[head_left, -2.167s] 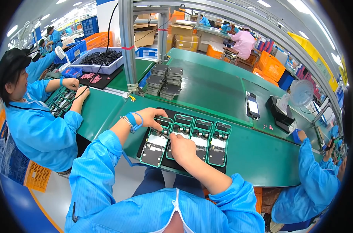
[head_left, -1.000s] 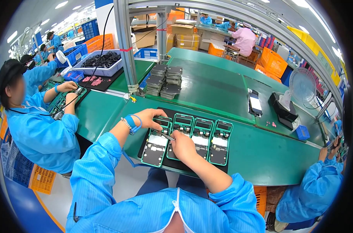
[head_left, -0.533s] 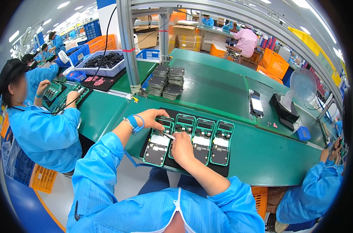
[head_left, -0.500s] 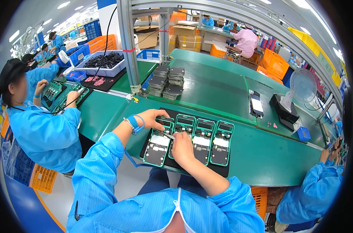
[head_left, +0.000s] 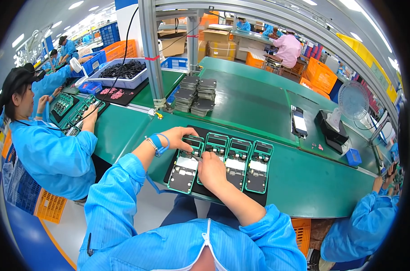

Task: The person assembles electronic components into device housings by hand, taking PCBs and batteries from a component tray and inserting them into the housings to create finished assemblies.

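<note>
Left hand (head_left: 180, 137): curled over the upper end of the leftmost phone chassis (head_left: 182, 175), which is gripped there between thumb and fingers.
Right hand (head_left: 212, 171): closed, with a slim metallic tool (head_left: 196, 158) pinched in the fingers and pointed at that same chassis; whether contact is being made cannot be told.
Chassis row: 4 green-rimmed units are laid out on the black mat (head_left: 259, 198), the other 3 chassis (head_left: 258, 167) placed to the right, 1 partly covered by the right hand.
Left wrist: circled by a blue strap (head_left: 159, 143).
Green workbench (head_left: 304, 180): beyond the row, dark panels (head_left: 187, 97) are stacked.
</note>
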Demonstrator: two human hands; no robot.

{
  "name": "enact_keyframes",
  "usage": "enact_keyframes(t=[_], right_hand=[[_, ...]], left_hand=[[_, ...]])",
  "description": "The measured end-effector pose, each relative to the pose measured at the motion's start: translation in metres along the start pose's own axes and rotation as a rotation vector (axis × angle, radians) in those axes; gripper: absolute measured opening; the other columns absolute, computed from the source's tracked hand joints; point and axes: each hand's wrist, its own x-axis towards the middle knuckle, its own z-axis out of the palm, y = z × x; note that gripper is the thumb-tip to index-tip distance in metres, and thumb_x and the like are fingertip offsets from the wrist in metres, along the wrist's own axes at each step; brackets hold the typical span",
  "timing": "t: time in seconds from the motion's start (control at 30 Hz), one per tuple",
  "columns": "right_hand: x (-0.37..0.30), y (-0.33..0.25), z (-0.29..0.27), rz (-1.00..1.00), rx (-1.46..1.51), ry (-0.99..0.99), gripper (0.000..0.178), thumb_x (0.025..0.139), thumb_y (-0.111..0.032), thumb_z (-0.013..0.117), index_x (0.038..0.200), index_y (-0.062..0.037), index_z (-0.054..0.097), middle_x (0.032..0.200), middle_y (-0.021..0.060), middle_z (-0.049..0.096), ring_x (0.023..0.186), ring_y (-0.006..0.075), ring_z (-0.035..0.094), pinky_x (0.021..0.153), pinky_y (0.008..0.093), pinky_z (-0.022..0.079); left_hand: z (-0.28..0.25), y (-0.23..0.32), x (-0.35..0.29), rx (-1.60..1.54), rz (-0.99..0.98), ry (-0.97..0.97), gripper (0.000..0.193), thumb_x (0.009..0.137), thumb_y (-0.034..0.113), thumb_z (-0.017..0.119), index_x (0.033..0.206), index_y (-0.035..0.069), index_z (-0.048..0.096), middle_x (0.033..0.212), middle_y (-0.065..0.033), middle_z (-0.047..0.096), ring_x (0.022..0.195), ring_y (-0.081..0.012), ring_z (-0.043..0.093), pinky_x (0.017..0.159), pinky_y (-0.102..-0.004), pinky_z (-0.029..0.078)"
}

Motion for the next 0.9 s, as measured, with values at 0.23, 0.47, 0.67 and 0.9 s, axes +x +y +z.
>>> enact_keyframes(t=[0.23, 0.47, 0.67, 0.9], right_hand=[[-0.002, 0.011, 0.014, -0.113, -0.061, 0.108, 0.017, 0.071, -0.007, 0.058, 0.085, -0.0009, 0.053, 0.088, 0.0137, 0.054, 0.085, 0.0301, 0.051, 0.072, 0.0407, 0.044], [-0.003, 0.013, 0.011, -0.277, -0.157, 0.170, 0.027, 0.063, -0.004, 0.061, 0.087, -0.0023, 0.050, 0.085, 0.0127, 0.049, 0.080, 0.0278, 0.054, 0.065, 0.0388, 0.047], [-0.006, 0.007, 0.007, -0.111, 0.030, 0.119, 0.028, 0.065, -0.005, 0.062, 0.090, -0.0013, 0.049, 0.089, 0.0137, 0.047, 0.073, 0.0310, 0.056, 0.064, 0.0430, 0.048], [-0.011, 0.009, 0.013, -0.165, -0.097, 0.184, 0.015, 0.072, -0.004, 0.055, 0.087, -0.0018, 0.052, 0.087, 0.0130, 0.047, 0.080, 0.0290, 0.053, 0.068, 0.0409, 0.044]], left_hand=[[0.001, 0.001, 0.000, 0.044, 0.007, 0.016, 0.050, 0.067, 0.016, 0.075, 0.113, 0.010, 0.055, 0.100, -0.0081, 0.060, 0.090, -0.0184, 0.056, 0.080, -0.0304, 0.044], [0.001, 0.003, 0.000, 0.035, -0.015, 0.010, 0.049, 0.068, 0.015, 0.074, 0.113, 0.009, 0.055, 0.100, -0.0075, 0.060, 0.090, -0.0177, 0.056, 0.080, -0.0298, 0.044], [0.001, 0.001, 0.001, 0.014, 0.004, 0.007, 0.049, 0.068, 0.015, 0.074, 0.113, 0.009, 0.055, 0.100, -0.0075, 0.060, 0.089, -0.0173, 0.056, 0.080, -0.0299, 0.044], [0.002, 0.003, 0.000, 0.036, -0.015, -0.002, 0.048, 0.068, 0.016, 0.073, 0.112, 0.009, 0.055, 0.100, -0.0082, 0.060, 0.092, -0.0190, 0.056, 0.081, -0.0305, 0.044]])
